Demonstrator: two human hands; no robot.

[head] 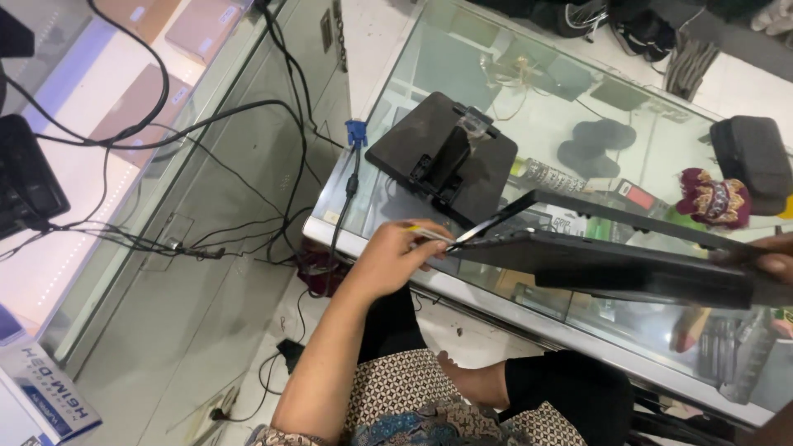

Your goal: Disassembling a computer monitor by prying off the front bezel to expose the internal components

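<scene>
The monitor (628, 268) lies tilted over the glass table (462, 281), its bezel (578, 206) lifted away at the near corner. The left hand (396, 256) has its fingers (425, 239) clamped on a thin tool (434, 237) wedged into that seam. The right hand (764, 260) grips the far edge (only the fingers show). A stand (442, 157) sits just behind.

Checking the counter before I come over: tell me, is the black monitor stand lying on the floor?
No, the black monitor stand lies on the glass counter.
</scene>
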